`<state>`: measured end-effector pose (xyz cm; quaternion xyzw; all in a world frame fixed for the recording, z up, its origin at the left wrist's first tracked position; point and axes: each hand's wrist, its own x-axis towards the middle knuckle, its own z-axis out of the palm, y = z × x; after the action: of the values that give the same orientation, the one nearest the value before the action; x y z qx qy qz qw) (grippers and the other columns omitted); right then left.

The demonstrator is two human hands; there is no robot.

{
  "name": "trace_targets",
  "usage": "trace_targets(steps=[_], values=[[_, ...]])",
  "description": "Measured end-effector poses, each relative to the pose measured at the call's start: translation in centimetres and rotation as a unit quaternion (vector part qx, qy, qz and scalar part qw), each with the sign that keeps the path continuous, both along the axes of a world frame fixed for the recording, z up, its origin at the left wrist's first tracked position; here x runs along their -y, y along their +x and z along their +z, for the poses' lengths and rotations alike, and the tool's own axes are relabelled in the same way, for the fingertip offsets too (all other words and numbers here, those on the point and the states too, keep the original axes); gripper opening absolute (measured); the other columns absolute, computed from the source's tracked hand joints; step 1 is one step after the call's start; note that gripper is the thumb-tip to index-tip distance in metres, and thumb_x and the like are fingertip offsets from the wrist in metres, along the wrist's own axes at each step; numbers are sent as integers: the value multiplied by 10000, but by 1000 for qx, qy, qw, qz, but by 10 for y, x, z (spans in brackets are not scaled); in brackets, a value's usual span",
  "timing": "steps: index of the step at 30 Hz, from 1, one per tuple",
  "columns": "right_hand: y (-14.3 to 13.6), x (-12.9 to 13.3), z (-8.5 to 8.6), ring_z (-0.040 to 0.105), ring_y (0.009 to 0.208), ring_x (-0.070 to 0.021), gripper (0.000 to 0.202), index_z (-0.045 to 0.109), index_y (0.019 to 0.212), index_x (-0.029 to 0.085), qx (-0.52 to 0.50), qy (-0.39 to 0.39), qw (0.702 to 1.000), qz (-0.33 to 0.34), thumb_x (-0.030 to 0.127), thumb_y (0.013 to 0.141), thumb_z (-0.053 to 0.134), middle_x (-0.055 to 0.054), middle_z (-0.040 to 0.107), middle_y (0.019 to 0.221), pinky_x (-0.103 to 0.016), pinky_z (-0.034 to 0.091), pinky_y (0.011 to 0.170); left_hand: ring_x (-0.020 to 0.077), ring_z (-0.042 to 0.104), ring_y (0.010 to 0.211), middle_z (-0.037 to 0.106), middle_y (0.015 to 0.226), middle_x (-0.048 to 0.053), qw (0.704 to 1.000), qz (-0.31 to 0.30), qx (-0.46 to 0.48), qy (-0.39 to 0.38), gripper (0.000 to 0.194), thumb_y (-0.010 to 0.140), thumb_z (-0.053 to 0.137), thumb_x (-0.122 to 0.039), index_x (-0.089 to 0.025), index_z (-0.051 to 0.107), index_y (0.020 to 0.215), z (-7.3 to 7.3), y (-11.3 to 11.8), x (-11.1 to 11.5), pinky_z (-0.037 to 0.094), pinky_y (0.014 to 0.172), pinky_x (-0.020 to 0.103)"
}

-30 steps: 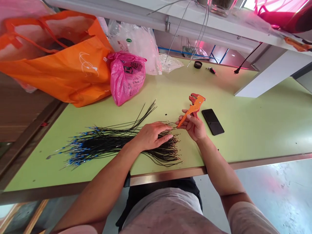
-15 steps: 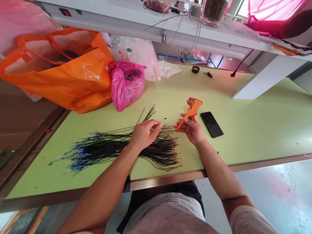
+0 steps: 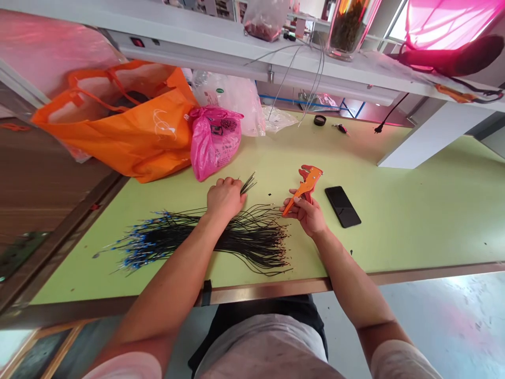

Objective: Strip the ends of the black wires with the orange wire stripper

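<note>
My left hand [image 3: 224,199] is closed over a small bunch of black wires [image 3: 248,183], whose stripped tips stick out past my fingers toward the back right. Below that hand and forearm lies a large bundle of black wires [image 3: 252,239] with blue pieces [image 3: 144,242] at the left ends and bare copper ends at the right. My right hand [image 3: 310,215] is wrapped round the handles of an orange and red wire stripper [image 3: 305,185], its jaws pointing away from me. A black phone [image 3: 343,206] lies flat just right of this hand.
An orange bag [image 3: 145,137] and a pink plastic bag [image 3: 216,139] stand at the back left. A white shelf [image 3: 221,39] runs over the green table [image 3: 418,221], held by a white support [image 3: 418,139]. A black ring [image 3: 319,120] and a plug [image 3: 379,128] lie behind.
My left hand has moved left and away from me, from above the large bundle onto the small bunch of wires. My right hand keeps the wire stripper nearly in place. The view has shifted slightly.
</note>
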<state>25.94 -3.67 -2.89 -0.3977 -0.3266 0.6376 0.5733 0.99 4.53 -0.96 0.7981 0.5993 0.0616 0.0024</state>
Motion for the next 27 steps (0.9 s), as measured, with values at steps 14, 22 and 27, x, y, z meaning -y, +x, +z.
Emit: trace_targets(steps=[14, 22, 27], values=[[-2, 2, 1, 811, 797, -247, 514, 619, 1183, 198, 9, -5, 1000, -3, 395, 773, 857, -36, 784, 889, -379, 658, 731, 345, 697, 1104, 742, 1240, 174, 994, 77, 69, -17, 408, 999, 458, -353, -163, 681, 1282, -3, -32, -6, 533, 831, 420], [0, 0, 1, 804, 789, -257, 484, 641, 1164, 207, 24, -8, 999, -22, 387, 770, 857, -40, 784, 888, -390, 644, 722, 331, 718, 1078, 779, 1170, 135, 989, 113, 37, -84, 435, 977, 494, -521, -213, 763, 1125, -4, -43, -13, 542, 836, 382], [-2, 1, -1, 801, 783, -259, 477, 649, 1160, 215, 37, -9, 999, -20, 394, 774, 865, -45, 787, 897, -407, 641, 734, 293, 705, 1114, 757, 1212, 116, 995, 67, 34, -67, 363, 995, 472, -364, -213, 761, 1153, -11, -23, -6, 541, 875, 361]])
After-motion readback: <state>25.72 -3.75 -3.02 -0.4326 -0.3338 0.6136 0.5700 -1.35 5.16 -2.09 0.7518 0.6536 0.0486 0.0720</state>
